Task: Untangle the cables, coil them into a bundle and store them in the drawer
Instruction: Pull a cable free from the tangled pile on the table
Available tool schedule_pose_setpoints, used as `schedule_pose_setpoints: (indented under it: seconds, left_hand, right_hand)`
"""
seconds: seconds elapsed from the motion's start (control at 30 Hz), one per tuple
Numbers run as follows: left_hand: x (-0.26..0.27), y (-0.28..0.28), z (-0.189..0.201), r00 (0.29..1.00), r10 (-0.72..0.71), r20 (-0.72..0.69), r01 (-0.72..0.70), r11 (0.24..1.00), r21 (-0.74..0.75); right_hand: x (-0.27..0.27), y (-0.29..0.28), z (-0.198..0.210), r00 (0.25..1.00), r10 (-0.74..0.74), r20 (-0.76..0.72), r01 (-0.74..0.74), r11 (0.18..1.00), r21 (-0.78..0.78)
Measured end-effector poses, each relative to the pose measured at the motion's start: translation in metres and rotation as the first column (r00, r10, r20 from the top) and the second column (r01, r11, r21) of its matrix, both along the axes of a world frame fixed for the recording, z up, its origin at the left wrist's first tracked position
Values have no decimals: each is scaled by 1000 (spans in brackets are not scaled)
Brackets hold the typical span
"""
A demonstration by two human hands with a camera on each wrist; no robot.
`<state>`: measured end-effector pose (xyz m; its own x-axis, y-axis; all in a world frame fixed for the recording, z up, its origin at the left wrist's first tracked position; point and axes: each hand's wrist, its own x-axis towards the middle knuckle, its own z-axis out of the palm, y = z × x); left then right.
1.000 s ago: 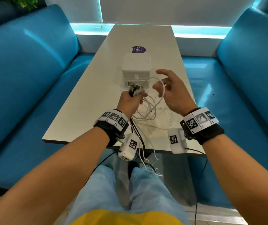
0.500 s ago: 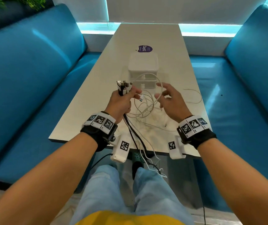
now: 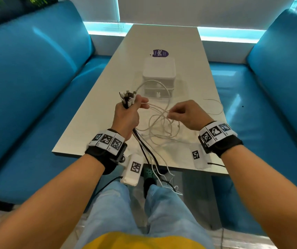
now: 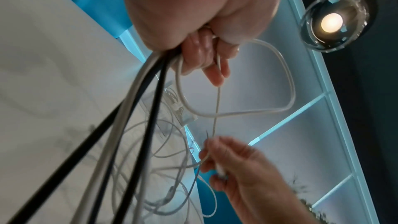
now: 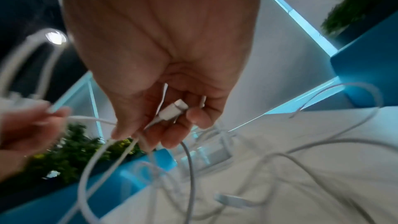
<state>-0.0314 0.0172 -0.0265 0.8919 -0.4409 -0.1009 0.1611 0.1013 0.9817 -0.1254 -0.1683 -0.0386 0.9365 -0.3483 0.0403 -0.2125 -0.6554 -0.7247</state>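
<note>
My left hand [image 3: 129, 112] grips a bunch of white and black cables, their plug ends [image 3: 127, 98] sticking up out of the fist. The black cables [image 3: 145, 150] [image 4: 120, 142] hang from it over the table's near edge. My right hand [image 3: 183, 112] pinches a thin white cable [image 3: 159, 109] that runs across to the left hand, with its white plug [image 5: 172, 111] inside the curled fingers. A tangle of white loops [image 3: 160, 128] lies on the table between the hands. The white drawer box [image 3: 159, 76] stands behind them, both drawers closed.
The long grey table [image 3: 108, 87] has a purple sticker [image 3: 160, 53] beyond the box. One thin white cable [image 3: 216, 106] curls at the right edge. Blue benches [image 3: 27, 78] flank the table on both sides. My knees are under the near edge.
My left hand rose and moved left with the cable ends. My right hand went from spread open over the loops to pinching a white cable and drawing it rightward.
</note>
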Motion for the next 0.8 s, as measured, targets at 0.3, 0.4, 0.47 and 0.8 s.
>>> schedule_pose_setpoints:
  seconds: [0.3, 0.4, 0.47, 0.8]
  left_hand:
    - [17, 21, 21, 999, -40, -34, 34, 985, -167]
    - [13, 17, 25, 997, -80, -4, 78, 984, -159]
    - [10, 14, 27, 993, -114, 15, 115, 981, -159]
    - [7, 4, 26, 954, -287, 82, 290, 957, -22]
  right_hand:
    - [-26, -37, -27, 897, -440, -49, 441, 898, 8]
    - [-17, -19, -11, 931, -357, 76, 364, 923, -124]
    - [-11, -1, 7, 965, -214, 152, 231, 968, -103]
    - [10, 30, 49, 960, -43, 276, -25, 971, 237]
